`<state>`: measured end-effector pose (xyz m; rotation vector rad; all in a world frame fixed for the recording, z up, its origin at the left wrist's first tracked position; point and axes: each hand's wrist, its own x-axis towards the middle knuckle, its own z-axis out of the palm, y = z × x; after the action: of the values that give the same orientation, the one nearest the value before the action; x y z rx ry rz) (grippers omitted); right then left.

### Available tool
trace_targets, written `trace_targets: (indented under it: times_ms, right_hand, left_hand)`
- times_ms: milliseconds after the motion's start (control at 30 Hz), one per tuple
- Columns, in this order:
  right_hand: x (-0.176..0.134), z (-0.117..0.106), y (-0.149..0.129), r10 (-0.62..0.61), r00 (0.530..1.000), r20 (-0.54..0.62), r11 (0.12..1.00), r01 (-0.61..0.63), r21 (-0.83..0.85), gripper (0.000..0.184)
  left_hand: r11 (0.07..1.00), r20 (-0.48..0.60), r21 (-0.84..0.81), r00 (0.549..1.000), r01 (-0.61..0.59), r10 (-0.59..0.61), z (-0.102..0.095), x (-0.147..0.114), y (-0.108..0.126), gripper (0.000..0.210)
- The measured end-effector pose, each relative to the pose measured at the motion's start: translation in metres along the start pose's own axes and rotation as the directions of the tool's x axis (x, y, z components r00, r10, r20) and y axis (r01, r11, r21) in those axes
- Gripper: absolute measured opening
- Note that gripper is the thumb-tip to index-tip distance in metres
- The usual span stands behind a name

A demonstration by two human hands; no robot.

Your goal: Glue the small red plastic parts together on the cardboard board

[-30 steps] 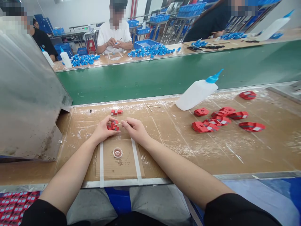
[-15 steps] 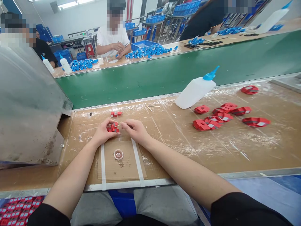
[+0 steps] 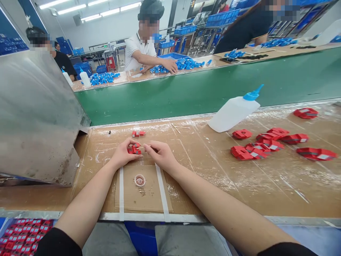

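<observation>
My left hand (image 3: 123, 154) is closed around a small red plastic piece (image 3: 134, 149) with grey parts, held just above the worktop. In my right hand (image 3: 161, 153) a thin pale stick (image 3: 140, 147) is pinched between thumb and fingers. Its tip reaches the red piece; whether it touches cannot be made out. Just beyond my hands lies another red piece (image 3: 138, 134). Nearer to me, a small clear round cup (image 3: 140, 180) stands on a cardboard sheet (image 3: 128, 202) taped down with white strips.
A white squeeze bottle (image 3: 231, 113) with a blue nozzle leans at the right, near several red pieces (image 3: 262, 146). Two thin sticks (image 3: 181, 127) lie behind my hands. A metal housing (image 3: 39, 121) blocks the left. Across the green belt (image 3: 173, 92), people work beside blue pieces (image 3: 186, 64).
The view has shifted, so the bench sits slightly lower and further right. My hands keep their hold on the red piece and stick. A co-worker across has reached toward the blue pile.
</observation>
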<state>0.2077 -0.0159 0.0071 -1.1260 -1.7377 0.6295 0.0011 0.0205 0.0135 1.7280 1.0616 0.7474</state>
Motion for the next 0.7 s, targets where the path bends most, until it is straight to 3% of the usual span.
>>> trace_targets:
  times_ms: [300, 400, 500, 567, 633, 700]
  right_hand:
    - [0.001, 0.001, 0.002, -0.016, 1.000, 0.016, 0.999, 0.017, -0.051, 0.047]
    - [0.001, -0.004, 0.000, -0.009, 0.999, -0.045, 0.999, 0.007, -0.040, 0.047]
    - [-0.002, -0.012, -0.008, -0.104, 0.994, 0.017, 0.993, 0.103, 0.061, 0.047]
    - [-0.005, -0.016, -0.014, -0.238, 0.945, 0.226, 0.968, 0.211, 0.139, 0.046]
    - [-0.009, -0.015, -0.019, -0.336, 0.824, 0.456, 0.941, 0.275, 0.196, 0.046]
    - [-0.012, -0.012, -0.022, -0.356, 0.724, 0.591, 0.934, 0.296, 0.200, 0.047]
  left_hand:
    - [1.000, -0.001, -0.012, 1.000, -0.005, 0.005, 0.002, -0.001, -0.002, 0.055]
    - [1.000, -0.012, -0.018, 1.000, -0.009, 0.009, 0.002, -0.001, -0.002, 0.056]
    - [0.996, -0.037, -0.081, 0.999, -0.034, 0.031, 0.001, 0.001, -0.005, 0.055]
    - [0.989, -0.073, -0.137, 0.996, -0.059, 0.050, 0.001, 0.002, -0.008, 0.055]
    - [0.980, -0.112, -0.180, 0.992, -0.082, 0.063, 0.001, 0.004, -0.012, 0.056]
    - [0.975, -0.138, -0.204, 0.988, -0.092, 0.064, 0.001, 0.005, -0.014, 0.057]
